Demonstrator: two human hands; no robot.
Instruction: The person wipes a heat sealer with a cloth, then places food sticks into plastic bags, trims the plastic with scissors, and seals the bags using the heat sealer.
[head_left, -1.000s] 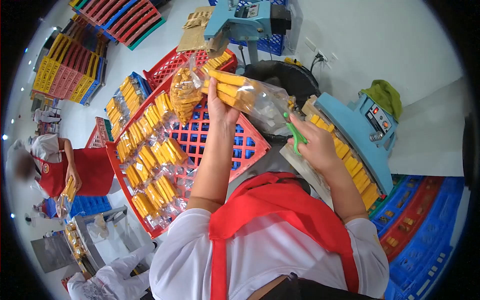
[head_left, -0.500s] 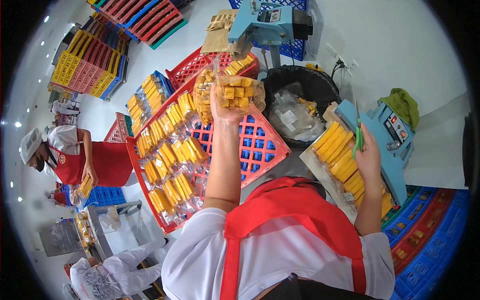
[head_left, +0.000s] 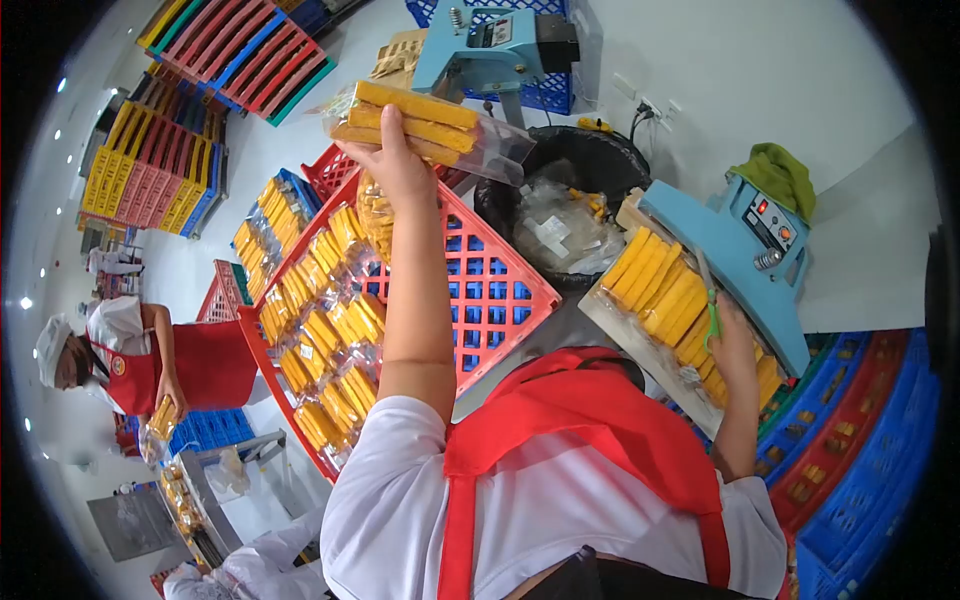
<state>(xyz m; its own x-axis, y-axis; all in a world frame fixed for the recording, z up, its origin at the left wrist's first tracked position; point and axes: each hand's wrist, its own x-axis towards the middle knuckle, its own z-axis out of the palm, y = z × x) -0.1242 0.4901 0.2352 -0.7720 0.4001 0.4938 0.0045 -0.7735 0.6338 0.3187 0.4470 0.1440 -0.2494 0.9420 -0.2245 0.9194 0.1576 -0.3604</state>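
My left hand [head_left: 403, 170] is raised above the red crate, fingers closed around a clear plastic pack of yellow sticks [head_left: 420, 115]. The pack lies sideways, its loose film end reaching right. Behind my wrist, another clear bag of yellow pieces [head_left: 374, 220] is partly hidden. My right hand [head_left: 735, 345] grips green-handled scissors [head_left: 712, 320], blades pointing up and away. Under and beside that hand, rows of packed yellow sticks [head_left: 650, 285] lie on a pale board [head_left: 612, 318] in front of a light-blue sealing machine [head_left: 725, 270].
A red crate [head_left: 505, 340] holds rows of packs. A black-lined bin [head_left: 495, 205] contains plastic scraps. Another blue machine [head_left: 480, 50] stands beyond. Stacked crates [head_left: 850, 470] are at right. A co-worker in a red apron [head_left: 210, 365] holds a pack at left; another person [head_left: 255, 570] is below.
The pack in my left hand went from blocky ends facing me to its long side showing, and sits higher. My right hand keeps the scissors, slightly lower. The view has shifted.
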